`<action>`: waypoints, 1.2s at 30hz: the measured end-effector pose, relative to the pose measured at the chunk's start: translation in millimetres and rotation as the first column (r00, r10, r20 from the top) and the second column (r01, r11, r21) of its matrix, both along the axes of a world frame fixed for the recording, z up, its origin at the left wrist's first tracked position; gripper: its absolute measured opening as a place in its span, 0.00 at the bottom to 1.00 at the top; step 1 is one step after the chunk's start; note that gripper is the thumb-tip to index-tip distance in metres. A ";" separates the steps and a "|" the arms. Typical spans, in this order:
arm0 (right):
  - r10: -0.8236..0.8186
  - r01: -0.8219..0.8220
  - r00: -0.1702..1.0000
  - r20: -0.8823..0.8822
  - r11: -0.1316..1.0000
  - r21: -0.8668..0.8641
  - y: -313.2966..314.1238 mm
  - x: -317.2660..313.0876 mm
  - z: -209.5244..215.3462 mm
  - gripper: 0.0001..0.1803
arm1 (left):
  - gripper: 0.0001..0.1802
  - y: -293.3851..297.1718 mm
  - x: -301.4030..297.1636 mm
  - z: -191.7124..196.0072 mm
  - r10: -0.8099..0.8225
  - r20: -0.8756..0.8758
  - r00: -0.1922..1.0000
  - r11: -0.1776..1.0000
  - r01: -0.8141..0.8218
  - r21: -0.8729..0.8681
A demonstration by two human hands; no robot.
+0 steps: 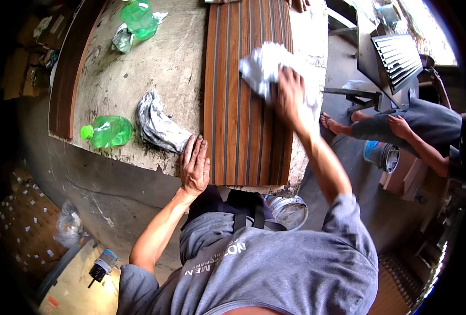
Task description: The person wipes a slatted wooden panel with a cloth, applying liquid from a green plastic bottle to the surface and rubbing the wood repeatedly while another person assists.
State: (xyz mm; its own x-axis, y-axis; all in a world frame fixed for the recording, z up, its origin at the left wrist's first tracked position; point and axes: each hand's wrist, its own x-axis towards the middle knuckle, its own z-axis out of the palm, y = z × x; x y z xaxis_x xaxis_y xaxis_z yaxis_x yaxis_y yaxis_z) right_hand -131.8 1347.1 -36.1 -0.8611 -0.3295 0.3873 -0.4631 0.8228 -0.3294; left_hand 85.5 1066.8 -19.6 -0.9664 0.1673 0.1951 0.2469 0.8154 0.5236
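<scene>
A brown wooden panel (249,142) with dark lengthwise grooves lies on the worn, pale workbench (178,63). My right hand (290,100) presses a crumpled white cloth (267,63) onto the panel's right half; the cloth's edge is slightly smeared by motion. Flat, with its fingers stretched out, my left hand (195,165) rests at the panel's near left edge. Its fingertips are beside a stained grey-and-white rag (159,123). Left of that rag, a clear bottle of green liquid (111,131) lies on its side.
A second green bottle (139,20) stands beside a small rag (122,39) at the far left. A brown board (70,100) runs along the bench's left edge. Someone's fingers (299,5) show at the panel's far end. A seated person (400,123) and a bucket (382,156) are at right.
</scene>
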 end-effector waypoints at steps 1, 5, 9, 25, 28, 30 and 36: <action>0.118 -0.118 0.982 0.147 0.993 -0.010 -1.0 49.2 9.9 0.29 | 0.26 -0.5 0.2 0.2 0.010 -0.029 1.000 1.000 -0.010 0.016; 0.506 -0.534 0.819 0.271 0.845 0.035 -44.5 186.8 18.5 0.30 | 0.28 -1.3 0.2 0.1 0.026 -0.041 0.999 0.998 -0.024 0.050; 0.409 -0.411 0.897 0.167 0.911 -0.025 -99.5 87.4 -0.9 0.31 | 0.26 -1.0 -1.3 2.8 -0.006 -0.122 0.992 1.000 0.006 -0.003; -0.249 0.215 0.938 -0.242 0.964 -0.157 2.4 1.1 -26.7 0.28 | 0.24 4.3 -2.6 -9.3 -0.016 -0.143 0.990 1.000 0.017 0.004; -0.330 0.326 0.944 -0.020 0.940 -0.102 6.1 124.0 -18.8 0.29 | 0.24 3.9 -1.7 -10.2 -0.048 -0.145 0.988 0.999 0.046 -0.019; -0.419 0.428 0.901 0.116 0.901 -0.073 -0.2 220.9 -6.0 0.28 | 0.25 3.1 -1.2 -11.5 -0.067 -0.176 0.982 0.998 0.063 -0.026; -0.484 0.925 0.372 0.792 0.265 -0.272 -61.8 426.4 48.5 0.14 | 0.25 -1.2 -1.5 -17.3 -0.146 -0.184 0.972 0.989 0.149 0.001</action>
